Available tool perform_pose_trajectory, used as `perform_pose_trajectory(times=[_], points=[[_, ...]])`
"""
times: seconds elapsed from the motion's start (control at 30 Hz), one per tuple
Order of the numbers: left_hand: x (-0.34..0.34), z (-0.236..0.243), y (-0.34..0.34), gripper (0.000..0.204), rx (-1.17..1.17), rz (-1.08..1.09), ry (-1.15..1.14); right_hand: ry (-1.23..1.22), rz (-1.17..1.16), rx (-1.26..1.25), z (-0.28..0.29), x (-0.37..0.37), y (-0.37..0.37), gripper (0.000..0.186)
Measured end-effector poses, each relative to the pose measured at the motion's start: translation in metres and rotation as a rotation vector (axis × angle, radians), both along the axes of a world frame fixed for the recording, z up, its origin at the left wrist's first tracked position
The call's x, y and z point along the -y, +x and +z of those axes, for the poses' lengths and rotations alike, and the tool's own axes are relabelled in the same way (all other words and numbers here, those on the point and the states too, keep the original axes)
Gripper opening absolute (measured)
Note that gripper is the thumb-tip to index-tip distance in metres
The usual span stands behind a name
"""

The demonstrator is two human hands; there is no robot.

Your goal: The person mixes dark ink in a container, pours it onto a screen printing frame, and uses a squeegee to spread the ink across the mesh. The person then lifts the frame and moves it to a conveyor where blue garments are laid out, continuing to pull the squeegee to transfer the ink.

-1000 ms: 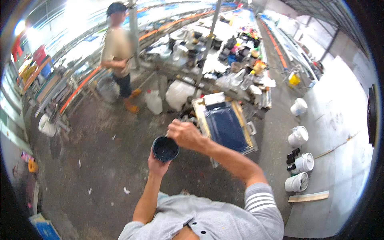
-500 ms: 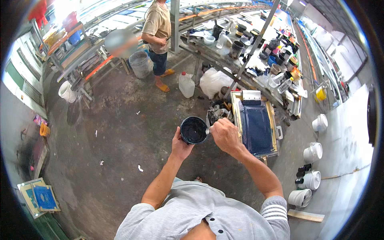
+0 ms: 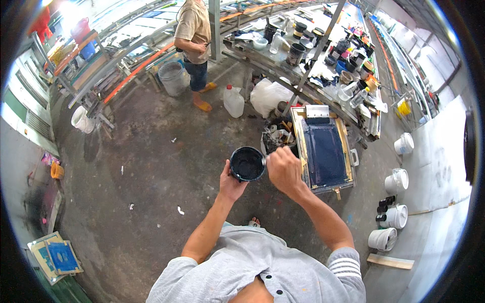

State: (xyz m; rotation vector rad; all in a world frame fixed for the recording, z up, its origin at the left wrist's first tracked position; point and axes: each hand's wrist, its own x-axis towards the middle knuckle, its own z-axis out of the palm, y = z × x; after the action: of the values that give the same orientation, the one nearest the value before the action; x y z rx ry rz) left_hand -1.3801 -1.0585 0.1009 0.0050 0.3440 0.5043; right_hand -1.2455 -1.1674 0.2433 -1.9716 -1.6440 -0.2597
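Observation:
My left hand (image 3: 233, 186) is wrapped round the side of a round black tub (image 3: 247, 164), thumb up along its wall. The tub's mouth faces up, and thick black ink or paste coats its inside. My right hand (image 3: 284, 169) is closed in a fist at the tub's right rim. A small pale, silvery end of a thin tool (image 3: 264, 160) shows between that fist and the rim; the rest is hidden in my fingers. Just right of the fist lies a wood-edged printing screen (image 3: 325, 156) with dark blue mesh and a squeegee-like bar (image 3: 317, 112) at its far end.
A cluttered worktable (image 3: 333, 96) with many ink pots stands at the far right. Beneath it are a white jug (image 3: 233, 102) and a white bag (image 3: 268, 97). A person (image 3: 194, 50) stands ahead beside a grey bucket (image 3: 174, 79). Several white buckets (image 3: 396, 181) line the right wall.
My view has shifted slightly. My right fist and the pale tool have moved slightly up at the tub's rim. The tub stays in my left hand.

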Motion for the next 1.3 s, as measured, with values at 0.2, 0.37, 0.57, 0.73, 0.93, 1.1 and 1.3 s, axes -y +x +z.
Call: perform_pose_trajectory(times=[0.2, 0.37, 0.57, 0.73, 0.93, 1.1, 1.3], points=[[-0.001, -0.023, -0.001, 0.046, -0.030, -0.006, 0.009, 0.071, -0.075, 0.065, -0.001, -0.006, 0.003, 0.021], [-0.004, -0.021, -0.005, 0.046, 0.040, -0.015, 0.041, 0.004, 0.117, -0.049, -0.002, 0.003, -0.017, 0.019], [-0.005, -0.009, -0.007, 0.046, 0.066, 0.006, 0.071, 0.005, -0.016, -0.045, -0.003, 0.011, -0.009, 0.023], [0.003, -0.001, -0.004, 0.047, -0.007, -0.004, 0.029, 0.145, -0.246, -0.189, -0.015, 0.002, 0.011, 0.024], [0.001, -0.021, -0.014, 0.047, 0.069, -0.017, 0.081, 0.068, 0.106, -0.082, 0.003, 0.001, -0.012, 0.014], [0.005, 0.000, -0.017, 0.043, -0.005, 0.014, 0.034, -0.090, 0.119, 0.161, 0.019, -0.005, 0.012, 0.015], [0.006, -0.030, -0.015, 0.042, 0.070, 0.040, -0.008, -0.214, -0.292, -0.592, -0.015, 0.006, 0.001, 0.025]])
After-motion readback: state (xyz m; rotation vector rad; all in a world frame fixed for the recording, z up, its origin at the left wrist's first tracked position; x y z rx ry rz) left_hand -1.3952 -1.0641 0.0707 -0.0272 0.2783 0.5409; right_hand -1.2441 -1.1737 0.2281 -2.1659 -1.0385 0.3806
